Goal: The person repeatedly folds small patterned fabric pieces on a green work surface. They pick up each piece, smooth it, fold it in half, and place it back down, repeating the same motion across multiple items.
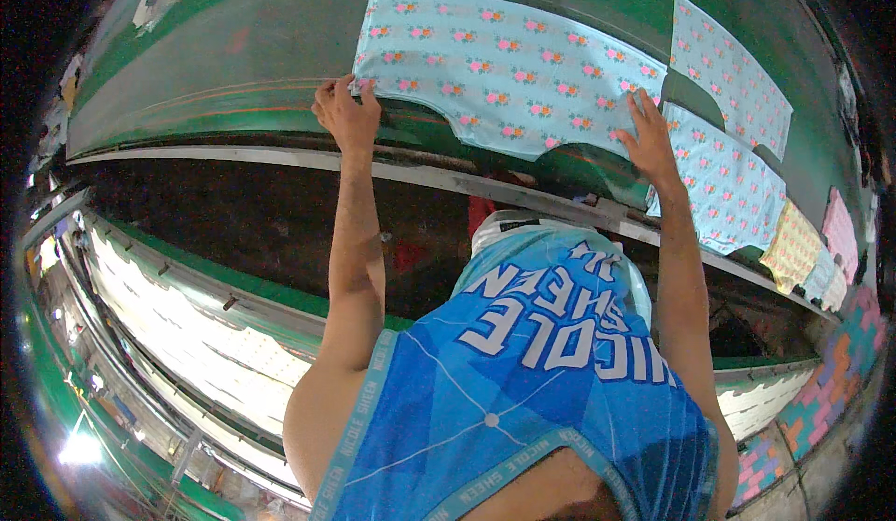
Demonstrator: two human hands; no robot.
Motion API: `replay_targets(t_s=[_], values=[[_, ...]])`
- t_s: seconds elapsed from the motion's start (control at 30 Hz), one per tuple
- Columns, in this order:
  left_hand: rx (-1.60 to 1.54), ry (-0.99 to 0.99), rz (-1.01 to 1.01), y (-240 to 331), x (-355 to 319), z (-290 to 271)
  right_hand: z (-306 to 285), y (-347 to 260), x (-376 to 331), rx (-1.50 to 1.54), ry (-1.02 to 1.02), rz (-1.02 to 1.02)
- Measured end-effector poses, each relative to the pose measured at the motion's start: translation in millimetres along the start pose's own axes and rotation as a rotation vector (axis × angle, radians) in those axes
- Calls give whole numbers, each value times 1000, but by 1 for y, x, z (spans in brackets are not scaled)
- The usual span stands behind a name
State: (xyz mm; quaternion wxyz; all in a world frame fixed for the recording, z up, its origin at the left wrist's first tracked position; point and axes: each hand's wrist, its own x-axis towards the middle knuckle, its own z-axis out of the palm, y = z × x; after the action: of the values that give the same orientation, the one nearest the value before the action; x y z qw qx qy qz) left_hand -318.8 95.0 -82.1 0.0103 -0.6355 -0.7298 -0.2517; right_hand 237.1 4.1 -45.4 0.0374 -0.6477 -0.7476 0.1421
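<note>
Overhead, a pale blue cut piece of cloth printed with small pink flowers lay flat on the long green table, its long axis running across the table from left to right, with a curved notch in the edge nearest the person. The left hand was stretched out at the cloth's near left corner, fingers curled on the hem, seemingly pinching it, though the grip was hard to make out. The right hand lay spread and flat, palm down, pressing the cloth's near right edge. Both arms reached straight forward over the table's metal rim.

Further right, a second blue flowered piece and a third lay on the same surface, then a yellow patterned piece and a pink one beside it.
</note>
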Motion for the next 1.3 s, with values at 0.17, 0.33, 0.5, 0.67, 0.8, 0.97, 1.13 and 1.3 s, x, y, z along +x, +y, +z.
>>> replay_targets(t_s=[0.17,0.33,0.5,0.67,0.8,0.97,1.13,1.3], values=[[-66,57,-123,4,7,3,-3,-2,-5,29,4,6],[79,60,-70,-7,10,3,-2,-4,-5,57,10,3],[-106,8,358,75,16,7,9,13,-10,33,48,-7],[168,-104,296,55,1,52,-8,14,-18,208,74,-47],[221,-301,47,83,5,52,-37,20,-42,426,105,5],[-4,-97,384,191,-12,69,-61,80,-85,407,265,129],[-285,-358,817,357,-89,79,-70,133,-137,477,453,232],[-110,-286,819,448,-96,118,-60,208,-190,455,572,305]])
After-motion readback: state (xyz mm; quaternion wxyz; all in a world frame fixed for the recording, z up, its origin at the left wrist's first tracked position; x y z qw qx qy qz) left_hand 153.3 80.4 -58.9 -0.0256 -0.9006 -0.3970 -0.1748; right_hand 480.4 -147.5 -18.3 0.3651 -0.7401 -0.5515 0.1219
